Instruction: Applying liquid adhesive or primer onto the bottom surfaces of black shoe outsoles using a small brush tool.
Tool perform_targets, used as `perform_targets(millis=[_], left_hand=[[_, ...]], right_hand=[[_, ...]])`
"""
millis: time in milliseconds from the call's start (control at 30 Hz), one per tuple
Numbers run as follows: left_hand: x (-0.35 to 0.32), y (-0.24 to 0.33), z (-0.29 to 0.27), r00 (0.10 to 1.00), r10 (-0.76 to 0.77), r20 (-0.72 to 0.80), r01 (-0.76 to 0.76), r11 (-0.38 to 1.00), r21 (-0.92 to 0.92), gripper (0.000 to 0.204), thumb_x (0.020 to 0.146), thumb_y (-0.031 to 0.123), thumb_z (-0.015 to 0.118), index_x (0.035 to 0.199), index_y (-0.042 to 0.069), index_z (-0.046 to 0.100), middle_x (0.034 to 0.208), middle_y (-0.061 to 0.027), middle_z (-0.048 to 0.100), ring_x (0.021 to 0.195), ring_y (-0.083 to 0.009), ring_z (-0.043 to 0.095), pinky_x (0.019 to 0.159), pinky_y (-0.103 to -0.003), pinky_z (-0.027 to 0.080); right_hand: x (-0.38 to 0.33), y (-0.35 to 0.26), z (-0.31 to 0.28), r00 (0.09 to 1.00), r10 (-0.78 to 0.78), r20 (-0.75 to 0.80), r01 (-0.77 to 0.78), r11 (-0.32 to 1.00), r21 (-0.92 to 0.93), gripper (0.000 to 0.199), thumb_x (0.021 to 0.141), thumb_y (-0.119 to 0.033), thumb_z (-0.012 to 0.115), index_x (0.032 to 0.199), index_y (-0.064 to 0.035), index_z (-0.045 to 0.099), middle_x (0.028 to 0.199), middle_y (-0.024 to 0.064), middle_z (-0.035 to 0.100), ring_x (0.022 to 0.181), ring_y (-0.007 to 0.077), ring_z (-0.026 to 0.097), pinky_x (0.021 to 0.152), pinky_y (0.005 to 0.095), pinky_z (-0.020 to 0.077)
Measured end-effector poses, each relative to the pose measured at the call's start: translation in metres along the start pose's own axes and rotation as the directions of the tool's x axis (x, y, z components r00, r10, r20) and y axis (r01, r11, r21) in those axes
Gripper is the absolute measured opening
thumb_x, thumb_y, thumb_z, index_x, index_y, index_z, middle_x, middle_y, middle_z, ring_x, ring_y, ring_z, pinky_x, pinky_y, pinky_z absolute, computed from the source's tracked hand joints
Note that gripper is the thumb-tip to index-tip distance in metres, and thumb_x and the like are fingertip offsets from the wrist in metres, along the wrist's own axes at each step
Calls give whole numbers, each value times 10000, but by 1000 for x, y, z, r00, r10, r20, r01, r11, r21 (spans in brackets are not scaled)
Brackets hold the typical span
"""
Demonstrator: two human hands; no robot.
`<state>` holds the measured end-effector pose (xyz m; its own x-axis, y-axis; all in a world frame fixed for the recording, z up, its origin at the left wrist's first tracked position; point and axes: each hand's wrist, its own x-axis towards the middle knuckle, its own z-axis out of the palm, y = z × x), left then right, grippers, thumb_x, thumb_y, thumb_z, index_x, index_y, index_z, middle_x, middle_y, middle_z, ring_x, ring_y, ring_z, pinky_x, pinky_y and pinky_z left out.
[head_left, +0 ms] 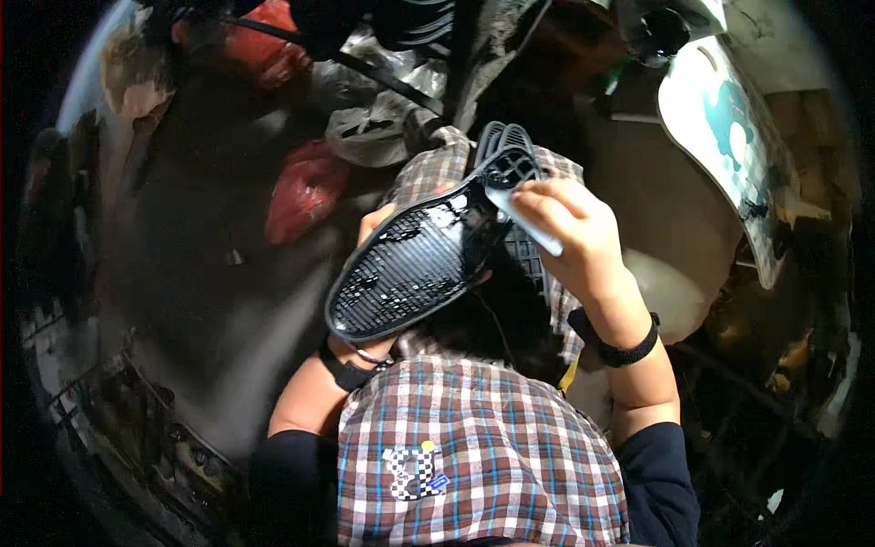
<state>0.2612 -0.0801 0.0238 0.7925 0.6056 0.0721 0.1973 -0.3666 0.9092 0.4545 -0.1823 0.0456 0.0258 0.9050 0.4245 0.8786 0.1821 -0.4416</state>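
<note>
A black shoe sole (401,269) lies tilted across my lap, its ridged inner face up and shining wet in patches. My left hand (375,221) grips it from beneath and along its far left edge; most of the fingers are hidden under the sole. Pinched in my right hand (570,223) is a pale, flat, narrow tool (529,221), its kind unclear. The tool's tip meets the sole near the heel end. Beneath and beyond that end, more black soles (506,139) with open grid patterns rest between my knees.
A checked apron (474,438) covers my lap. Past my knees on the left lie a red plastic bag (305,190) and translucent bags (369,132). Another red bag (266,46) sits farther off. At the right stands a white curved board with a green print (720,118).
</note>
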Motion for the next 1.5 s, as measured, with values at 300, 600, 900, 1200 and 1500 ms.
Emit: perform_targets(millis=[300, 600, 900, 1200, 1500], left_hand=[[-11, -26, 13, 997, -57, -56, 28, 908, -418, 317, 919, 168, 564, 1193, 9, 550, 1054, -93, 652, 972, -177, 638, 893, -316, 513], [-16, -36, 12, 998, -68, 7, 56, 758, -650, 336, 927, 177, 518, 1241, 59, 489, 1133, -76, 613, 1052, -164, 598, 955, -328, 464], [-10, -28, 10, 993, -64, 99, 118, 574, -810, 453, 936, 90, 550, 1351, -2, 390, 1353, -107, 493, 1200, -154, 510, 1054, -335, 387], [26, -15, 2, 810, 56, 584, 581, -216, -785, 595, 891, 149, 653, 1397, 30, 364, 1350, -152, 520, 1222, -281, 529, 1048, -398, 437], [88, 13, 63, 709, 96, 699, 704, -159, -692, 535, 966, 533, 376, 1269, 126, 549, 1150, -100, 653, 978, -259, 654, 739, -458, 582]], right_hand=[[18, -45, 26, 975, -213, 60, 191, 947, 259, 282, 690, -59, 676, 970, -50, 640, 960, 69, 642, 792, 231, 622, 677, 323, 529], [32, -68, 34, 903, -409, 131, 343, 871, 350, 290, 702, -99, 671, 981, -23, 640, 1004, 100, 652, 835, 239, 650, 660, 318, 554], [39, -69, 16, 856, -410, 316, 208, 831, 515, 247, 652, -53, 673, 891, -49, 611, 900, 63, 624, 784, 259, 628, 655, 344, 537], [-36, 30, -41, 724, 673, -150, -194, 407, 893, 291, 975, -233, 568, 1072, 31, 645, 1032, 97, 676, 933, 159, 628, 869, 291, 486], [-103, 30, -45, 473, 875, -101, -110, 172, 979, 428, 1003, -388, 474, 1105, 3, 617, 1086, 104, 657, 996, 185, 616, 903, 331, 487]])
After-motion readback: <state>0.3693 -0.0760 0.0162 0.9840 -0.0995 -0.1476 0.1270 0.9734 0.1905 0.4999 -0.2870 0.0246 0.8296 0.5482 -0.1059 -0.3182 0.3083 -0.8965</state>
